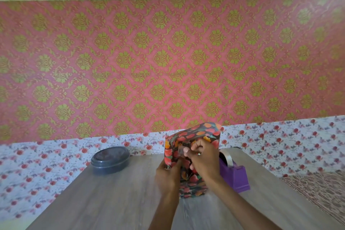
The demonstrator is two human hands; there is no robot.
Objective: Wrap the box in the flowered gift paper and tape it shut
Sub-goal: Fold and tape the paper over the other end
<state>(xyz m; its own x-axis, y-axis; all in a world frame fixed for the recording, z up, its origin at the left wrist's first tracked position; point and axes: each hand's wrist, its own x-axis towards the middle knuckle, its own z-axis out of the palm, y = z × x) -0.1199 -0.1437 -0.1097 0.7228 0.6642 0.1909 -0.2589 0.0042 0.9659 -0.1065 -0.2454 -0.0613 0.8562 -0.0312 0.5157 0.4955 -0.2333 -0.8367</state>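
Observation:
The box (pixel 194 134), covered in dark paper with red and orange flowers, stands on end on the wooden table (pixel 112 201). My left hand (pixel 167 175) grips its lower left edge. My right hand (pixel 202 158) sits on the near face with fingers curled, pinching a small clear piece of tape (pixel 180 150) against the folded paper. The lower part of the box shows between my two wrists.
A purple tape dispenser (pixel 236 173) with a clear roll stands just right of the box. A dark round lidded container (pixel 110 159) sits at the table's back left. Patterned fabric (pixel 321 192) lies at the right edge. A wall rises behind the table.

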